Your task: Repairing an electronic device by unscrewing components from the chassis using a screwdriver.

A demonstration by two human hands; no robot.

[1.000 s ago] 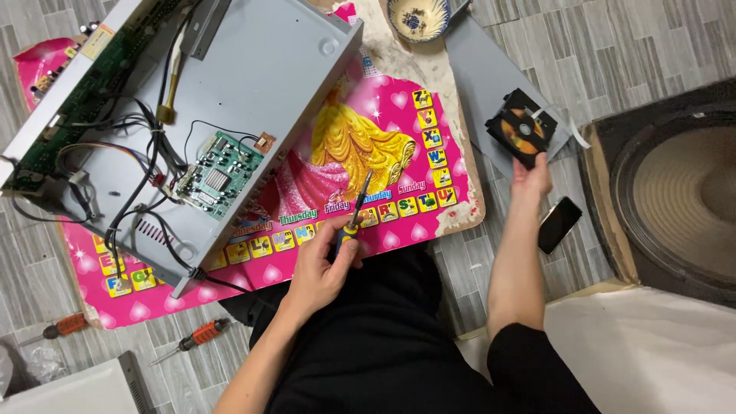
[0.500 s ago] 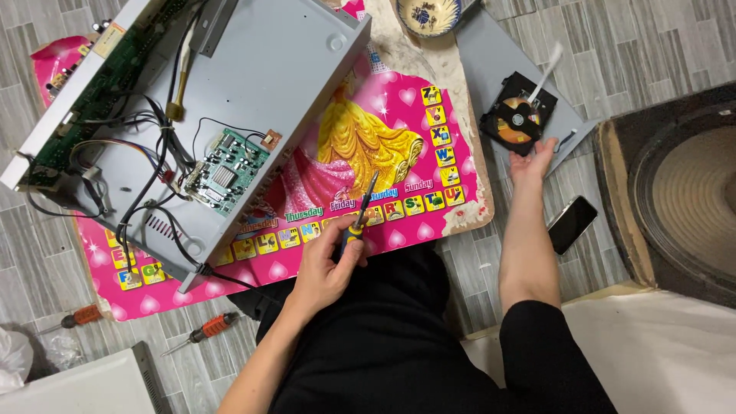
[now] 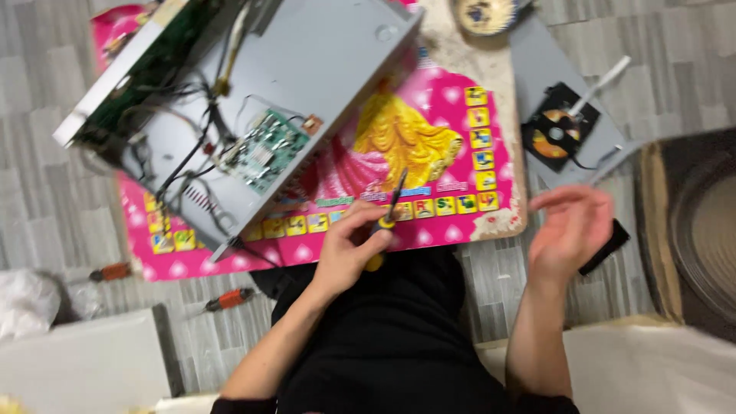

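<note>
While both hands work low over the pink mat, the scene reads as follows.

Left hand: left hand (image 3: 349, 249) sits at about 6 o'clock, fingers curled shut around the yellow handle of a screwdriver (image 3: 386, 218).
Screwdriver: its dark shaft points toward 12 o'clock, tip over the pink mat (image 3: 452, 165), near the yellow figure printed there.
Right hand: right hand (image 3: 571, 230) hovers at 4 o'clock, blurred, fingers spread loosely open and holding nothing.
Disc drive part: black disc mechanism (image 3: 560, 136) lies at 2 o'clock on a grey panel (image 3: 540, 69), apart from the right hand.
Black slab: small dark flat object (image 3: 606, 247) lies on the floor just beside the right hand.
Chassis: open grey metal case (image 3: 322, 69) fills 10 to 12 o'clock, with a green circuit board (image 3: 264, 149) and loose wires inside.
Floor: two orange-handled tools (image 3: 230, 299) at 8 o'clock.
Speaker: large dark cone (image 3: 701, 230) at 3 o'clock.
</note>
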